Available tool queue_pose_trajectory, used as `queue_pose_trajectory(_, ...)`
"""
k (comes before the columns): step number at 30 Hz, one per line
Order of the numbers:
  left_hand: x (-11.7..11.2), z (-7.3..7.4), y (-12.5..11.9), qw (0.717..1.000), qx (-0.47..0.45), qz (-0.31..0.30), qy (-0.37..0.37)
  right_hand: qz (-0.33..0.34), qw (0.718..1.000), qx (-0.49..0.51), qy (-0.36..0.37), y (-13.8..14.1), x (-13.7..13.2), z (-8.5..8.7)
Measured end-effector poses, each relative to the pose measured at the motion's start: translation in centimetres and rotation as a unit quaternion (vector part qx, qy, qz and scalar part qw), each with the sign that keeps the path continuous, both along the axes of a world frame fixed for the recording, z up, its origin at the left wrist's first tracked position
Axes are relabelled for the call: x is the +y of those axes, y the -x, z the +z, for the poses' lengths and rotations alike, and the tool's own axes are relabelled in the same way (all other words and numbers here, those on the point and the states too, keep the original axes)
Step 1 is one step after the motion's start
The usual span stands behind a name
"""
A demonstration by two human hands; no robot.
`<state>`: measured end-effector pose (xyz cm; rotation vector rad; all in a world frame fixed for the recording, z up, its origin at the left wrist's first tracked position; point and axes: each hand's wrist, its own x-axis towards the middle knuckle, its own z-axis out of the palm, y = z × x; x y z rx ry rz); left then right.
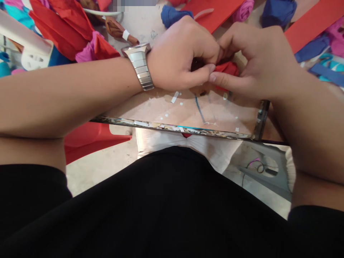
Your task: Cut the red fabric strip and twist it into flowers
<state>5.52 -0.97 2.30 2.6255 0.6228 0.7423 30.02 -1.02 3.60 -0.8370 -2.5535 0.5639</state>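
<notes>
Glass tabletop point(188, 118) with a chipped front edge fills the middle of the view, seen from above by the person seated at it. Small white scraps point(175, 97) and a blue pen line point(199, 109) mark the glass.

Both hands meet at the far centre of the glass. The left hand point(180, 53), with a silver wristwatch point(139, 66) on its wrist, is curled into a loose fist. Its thumb and forefinger are pinched closed on a small red crepe piece point(228, 68). The right hand point(258, 61) arches over the same piece with its fingers bent down tightly. Its thumb lies flat beneath and reaches left until the two thumb tips touch.

The red crepe piece is bunched and mostly hidden. Its visible part runs crosswise, left to right, from the left thumb into the right palm. Which end leads cannot be told. It sits just above the glass, held between the hands. A dark spot point(197, 63) shows inside the left hand's grip; what it is cannot be told.

Around the hands lie red paper sheets point(61, 25), blue rolls point(172, 15), a pink roll point(243, 10), red strips point(311, 21) and a brown roll point(118, 30) banded with white tape. A black garment point(172, 200) covers the person's lap in the foreground.
</notes>
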Motion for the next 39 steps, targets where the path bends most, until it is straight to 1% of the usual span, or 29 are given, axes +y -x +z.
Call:
queue_pose_trajectory(5,-0.1,-0.1,0.0,1.0,-0.009,-0.002,0.01,0.004,1.0,0.004,0.003,0.1,-0.1,-0.1)
queue_pose_trajectory(12,0.1,0.1,0.0,1.0,0.01,0.002,-0.005,0.004,1.0,0.004,-0.003,0.0,-0.1,-0.1)
queue_pose_trajectory(17,0.0,0.1,0.1,1.0,0.004,0.003,0.008,-0.001,1.0,-0.005,0.002,0.0,-0.2,0.1)
queue_pose_trajectory(25,0.1,0.0,0.1,1.0,-0.022,-0.013,0.012,-0.003,1.0,-0.004,0.004,0.0,-0.2,0.1)
queue_pose_trajectory(32,-0.1,0.1,0.1,1.0,-0.006,-0.011,0.0,-0.005,1.0,-0.006,0.007,0.0,-0.2,0.2)
queue_pose_trajectory(39,-0.1,1.0,0.1,0.997,0.072,-0.006,0.003,0.002,1.0,-0.014,-0.002,-0.1,0.0,0.0)
